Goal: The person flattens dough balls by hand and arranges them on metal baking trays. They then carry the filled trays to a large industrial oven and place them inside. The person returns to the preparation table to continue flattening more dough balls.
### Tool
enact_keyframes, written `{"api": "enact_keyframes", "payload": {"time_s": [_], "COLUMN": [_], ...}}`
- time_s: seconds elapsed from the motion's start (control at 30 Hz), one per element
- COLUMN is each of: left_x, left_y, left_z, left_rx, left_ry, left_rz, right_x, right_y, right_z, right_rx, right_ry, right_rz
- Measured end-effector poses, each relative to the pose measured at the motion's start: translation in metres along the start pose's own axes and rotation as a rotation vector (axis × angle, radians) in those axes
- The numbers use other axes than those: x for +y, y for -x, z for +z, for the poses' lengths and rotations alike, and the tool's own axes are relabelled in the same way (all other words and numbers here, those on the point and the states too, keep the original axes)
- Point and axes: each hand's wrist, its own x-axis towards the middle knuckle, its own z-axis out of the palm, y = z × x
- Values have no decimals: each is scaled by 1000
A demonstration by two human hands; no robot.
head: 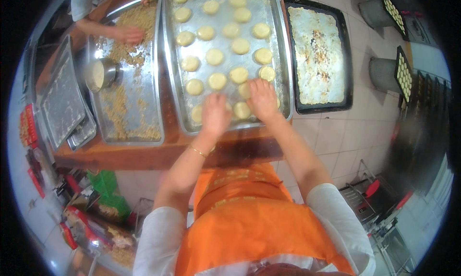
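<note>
A large metal tray [287,78] lies before me on a wooden table, with pale, flattened dough rounds [217,81] in loose rows. My left hand [216,113] is low over the tray's near edge, fingers bent down, partly covering a round; blur hides whether it grips anything. My right hand [262,98] rests to its right, its fingertips against a dough round [244,90] that it half hides. Whether these fingers hold the round or only touch it, I cannot tell. Another round [241,110] sits between the two hands.
Left of it, a second tray [160,96] holds brown crumbs [120,112] and a metal bowl [104,74]; a co-worker's hand [129,34] reaches over it. Two flat trays [61,99] lean further left. At right is a dark baking pan [347,59] with a scorched pale lining. The table edge [173,160] is near my apron.
</note>
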Motion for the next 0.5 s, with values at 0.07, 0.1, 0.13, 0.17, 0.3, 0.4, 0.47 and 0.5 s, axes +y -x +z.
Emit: {"api": "enact_keyframes", "payload": {"time_s": [0.07, 0.1, 0.13, 0.17, 0.3, 0.4, 0.47, 0.5], "left_x": [0, 0, -1, -2, 3, 8, 16, 19], "left_y": [12, 16, 17, 17, 9, 4, 6, 7], "left_z": [3, 4, 5, 7, 4, -4, -18, -27], "left_rx": [54, 85, 72, 60, -58, -115, -73, -57], "left_ry": [-27, -36, -54, -71, -137, -130, 6, 77], "left_rz": [19, 26, 36, 46, 32, -13, -91, -127], "right_x": [3, 1, -2, -4, 3, 10, 13, 14], "right_y": [1, 2, 5, 10, 36, 43, 42, 41], "right_z": [-5, -11, -19, -25, -44, -36, -32, -32], "right_rx": [-10, 8, 25, 42, -114, -193, -231, -217], "right_ry": [-31, -29, -26, -23, 78, 132, 152, 137], "right_rz": [26, 40, 55, 69, 294, 309, 294, 278]}}
